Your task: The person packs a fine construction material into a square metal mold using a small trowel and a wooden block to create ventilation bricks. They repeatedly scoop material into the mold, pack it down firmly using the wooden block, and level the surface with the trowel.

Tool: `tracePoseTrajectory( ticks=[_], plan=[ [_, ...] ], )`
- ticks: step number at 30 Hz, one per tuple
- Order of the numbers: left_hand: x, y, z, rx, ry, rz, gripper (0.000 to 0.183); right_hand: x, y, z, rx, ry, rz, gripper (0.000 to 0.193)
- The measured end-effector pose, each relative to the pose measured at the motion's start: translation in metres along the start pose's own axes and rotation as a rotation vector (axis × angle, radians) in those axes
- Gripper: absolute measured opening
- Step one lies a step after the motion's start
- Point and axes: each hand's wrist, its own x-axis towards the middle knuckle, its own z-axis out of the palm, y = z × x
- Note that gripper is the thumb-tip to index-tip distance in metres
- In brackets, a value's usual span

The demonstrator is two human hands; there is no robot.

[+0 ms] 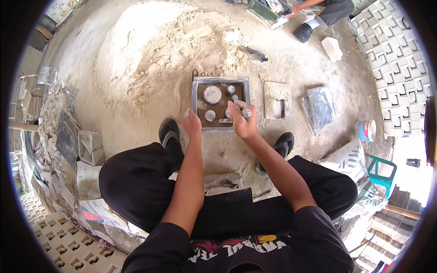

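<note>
On the ground between my feet lies a grey rectangular box frame point(221, 129) filled with brown sand or soil. Set into the fill are a large pale disc point(212, 95), a smaller pale disc point(210, 115) and a short grey cylinder point(230, 90). My left hand point(192, 123) is closed at the frame's near left corner, thumb along its side wall. Over the right part of the fill, my right hand point(244, 122) grips a small tool with a thick round handle point(246, 113). A flat, thin edge shows low by its fingers; the tool's working end is mostly hidden.
A pale sand heap point(150, 50) spreads beyond the frame. At right lie a sandy block with a slot point(277, 100), grey plates point(321, 103), a paint bucket point(365, 130) and a green stool point(381, 173). Another person's hand point(293, 12) works at a tray far right.
</note>
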Motion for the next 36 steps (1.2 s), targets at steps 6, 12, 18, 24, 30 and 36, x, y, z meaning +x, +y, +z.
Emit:
tracePoseTrajectory(
  ticks=[6, 12, 18, 24, 30, 36],
  plan=[
    [0.004, -0.012, 0.001, -0.065, -0.006, -0.015, 0.052, -0.005, -0.023, 0.019, -0.031, 0.046, 0.036, 0.038],
    [0.004, -0.01, 0.012, -0.113, -0.12, -0.049, 0.059, 0.008, 0.005, 0.016, -0.082, 0.04, 0.152, 0.023],
    [0.034, -0.072, 0.053, -0.657, -0.139, -0.266, 0.064, -0.013, 0.007, 0.019, -0.225, -0.141, -0.092, 0.029],
    [0.011, -0.046, 0.044, -0.769, -0.306, -0.245, 0.064, -0.003, -0.008, 0.026, -0.157, 0.008, -0.181, 0.033],
    [0.011, -0.039, 0.023, -0.603, -0.255, -0.2, 0.067, -0.003, 0.007, 0.025, -0.12, -0.068, -0.068, 0.032],
    [0.035, -0.074, 0.0, -0.133, -0.289, -0.073, 0.065, -0.003, 0.033, 0.024, -0.107, -0.246, -0.097, 0.023]
  ],
)
